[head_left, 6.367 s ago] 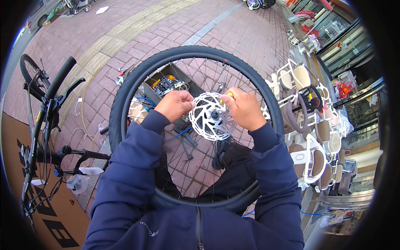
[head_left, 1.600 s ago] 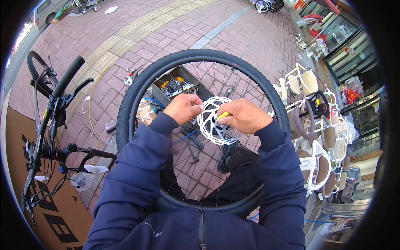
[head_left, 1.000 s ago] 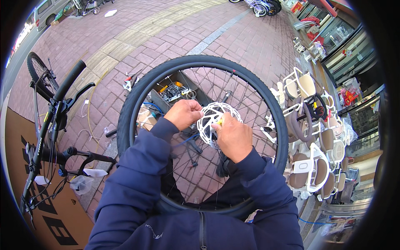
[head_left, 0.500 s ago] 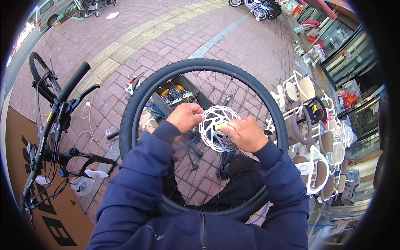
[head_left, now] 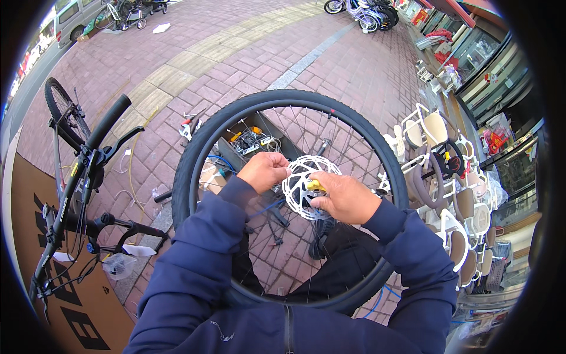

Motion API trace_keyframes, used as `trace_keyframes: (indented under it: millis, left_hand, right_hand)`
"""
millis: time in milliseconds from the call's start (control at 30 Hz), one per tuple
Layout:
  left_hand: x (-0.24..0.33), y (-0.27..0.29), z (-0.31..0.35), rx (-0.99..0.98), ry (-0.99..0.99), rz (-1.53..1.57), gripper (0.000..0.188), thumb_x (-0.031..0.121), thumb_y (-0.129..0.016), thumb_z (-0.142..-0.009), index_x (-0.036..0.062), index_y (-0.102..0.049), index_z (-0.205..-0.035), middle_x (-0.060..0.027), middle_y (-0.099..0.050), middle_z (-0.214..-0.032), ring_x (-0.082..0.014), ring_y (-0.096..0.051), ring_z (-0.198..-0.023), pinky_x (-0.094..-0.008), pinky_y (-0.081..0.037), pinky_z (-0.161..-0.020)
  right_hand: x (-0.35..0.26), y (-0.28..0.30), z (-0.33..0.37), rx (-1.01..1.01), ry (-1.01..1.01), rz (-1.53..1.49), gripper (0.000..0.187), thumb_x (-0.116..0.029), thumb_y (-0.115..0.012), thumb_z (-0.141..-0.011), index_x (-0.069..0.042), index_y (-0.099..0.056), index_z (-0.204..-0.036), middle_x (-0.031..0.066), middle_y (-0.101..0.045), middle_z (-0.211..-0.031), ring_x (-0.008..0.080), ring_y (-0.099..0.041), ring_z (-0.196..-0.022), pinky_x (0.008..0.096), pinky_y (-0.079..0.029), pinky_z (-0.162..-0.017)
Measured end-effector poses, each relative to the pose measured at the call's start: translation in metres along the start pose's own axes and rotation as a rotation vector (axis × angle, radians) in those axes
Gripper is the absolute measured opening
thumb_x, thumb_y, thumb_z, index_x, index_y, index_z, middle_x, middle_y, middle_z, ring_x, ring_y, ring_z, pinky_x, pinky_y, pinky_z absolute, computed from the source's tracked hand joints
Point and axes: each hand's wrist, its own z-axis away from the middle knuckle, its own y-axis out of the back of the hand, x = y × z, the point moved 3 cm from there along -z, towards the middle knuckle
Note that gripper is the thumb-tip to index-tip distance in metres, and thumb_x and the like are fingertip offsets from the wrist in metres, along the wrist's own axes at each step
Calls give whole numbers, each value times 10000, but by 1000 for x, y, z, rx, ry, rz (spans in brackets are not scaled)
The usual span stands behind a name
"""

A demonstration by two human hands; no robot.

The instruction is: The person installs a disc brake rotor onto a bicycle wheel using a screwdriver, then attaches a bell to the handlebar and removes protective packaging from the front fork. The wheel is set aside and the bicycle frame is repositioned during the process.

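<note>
A bicycle wheel (head_left: 396, 159) with a black tyre lies across my lap, with a silvery-white disc brake rotor (head_left: 293, 205) at its hub. At the rotor's left edge, my left hand (head_left: 263, 171) is closed, thumb and fingertips pinched on the rim. My right hand (head_left: 349, 199) is over the rotor's right side, closed round a small yellow-handled tool (head_left: 315, 185). The tool's tip and whatever it touches at the hub are hidden. Between the spokes, paving and my dark trousers show.
A grey toolbox (head_left: 277, 127) holding loose tools and parts is beyond the wheel. To the left stands a bicycle frame with a handlebar (head_left: 109, 121), beside a flattened cardboard box (head_left: 76, 295). Several child seats (head_left: 436, 127) are piled at the right. Parked scooters (head_left: 365, 15) stand far off.
My right hand's thumb and fingers have shifted on the yellow-handled tool, showing more of it. The left hand stays at the rotor's edge. The whole view has shifted slightly.
</note>
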Motion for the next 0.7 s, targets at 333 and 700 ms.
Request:
trace_keyframes:
  millis: [333, 700]
  left_hand:
    - [-2, 1, -3, -11, -18, -16, 100, 82, -702, -930, -15, -696, -956, 9, -653, -785, -60, -564, -676, -242, -470, -616]
    - [-4, 4, -1, 13, -45, -48, 190, 150, -715, -888, -30, -712, -949, -47, -686, -763, -95, -605, -708, -292, -504, -663]
  right_hand:
    - [14, 5, -34, -162, 274, 88, 227, -281, -713, -897, -79, -656, -981, 128, -653, -865, 343, -674, -897, 471, -530, -754]
    - [24, -21, -40, -151, 124, -582, 136, -75, -691, -914, -44, -753, -1031, 55, -742, -923, 150, -685, -874, 307, -528, -820]
